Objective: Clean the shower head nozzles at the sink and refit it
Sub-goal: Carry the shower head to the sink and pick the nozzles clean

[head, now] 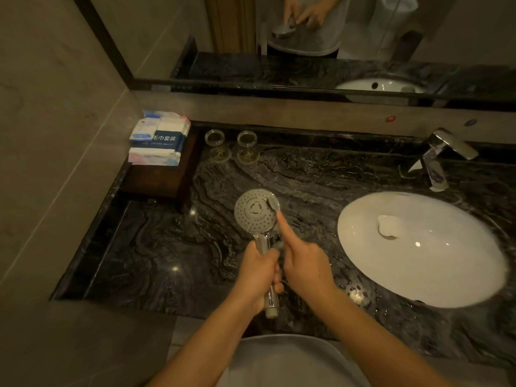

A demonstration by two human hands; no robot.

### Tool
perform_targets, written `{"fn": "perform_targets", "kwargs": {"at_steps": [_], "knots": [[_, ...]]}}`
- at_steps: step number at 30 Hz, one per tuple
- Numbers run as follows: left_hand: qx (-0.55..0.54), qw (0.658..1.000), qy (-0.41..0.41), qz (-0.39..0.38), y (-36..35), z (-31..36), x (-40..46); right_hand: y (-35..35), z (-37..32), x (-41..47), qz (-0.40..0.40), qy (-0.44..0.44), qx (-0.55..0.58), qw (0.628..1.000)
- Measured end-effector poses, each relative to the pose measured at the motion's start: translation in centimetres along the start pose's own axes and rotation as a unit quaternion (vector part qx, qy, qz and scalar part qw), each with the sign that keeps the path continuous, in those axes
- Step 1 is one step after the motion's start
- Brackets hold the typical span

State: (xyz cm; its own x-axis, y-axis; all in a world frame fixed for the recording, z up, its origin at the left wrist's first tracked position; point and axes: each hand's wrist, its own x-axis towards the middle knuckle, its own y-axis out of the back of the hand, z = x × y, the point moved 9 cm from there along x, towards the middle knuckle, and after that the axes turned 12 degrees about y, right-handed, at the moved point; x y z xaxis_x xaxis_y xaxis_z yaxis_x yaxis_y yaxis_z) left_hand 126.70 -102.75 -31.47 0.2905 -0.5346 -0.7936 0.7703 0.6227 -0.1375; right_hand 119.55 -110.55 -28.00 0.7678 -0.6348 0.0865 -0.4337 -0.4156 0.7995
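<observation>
The left hand [258, 270] is curled around the chrome handle of the shower head [255, 212], holding it face-up over the table [156, 247], left of the sink [418, 275]. The right hand [305, 263] grips a small brush [274, 203], forefinger stretched along it, bristles on the nozzle face's right edge.

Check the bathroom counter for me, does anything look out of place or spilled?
Mainly the shower head: it is off its hose, gripped by the handle in the left hand above the black marble counter rather than over the sink, while the right hand works a small brush at its rim. No spill or damage shows.
</observation>
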Motion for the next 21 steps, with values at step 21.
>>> {"fn": "perform_targets", "kwargs": {"at_steps": [21], "knots": [[0.121,0.99,-0.057,0.041,0.4,0.0,0.7,2.8,0.5,2.3,0.022,-0.007,0.002,1.0]]}}
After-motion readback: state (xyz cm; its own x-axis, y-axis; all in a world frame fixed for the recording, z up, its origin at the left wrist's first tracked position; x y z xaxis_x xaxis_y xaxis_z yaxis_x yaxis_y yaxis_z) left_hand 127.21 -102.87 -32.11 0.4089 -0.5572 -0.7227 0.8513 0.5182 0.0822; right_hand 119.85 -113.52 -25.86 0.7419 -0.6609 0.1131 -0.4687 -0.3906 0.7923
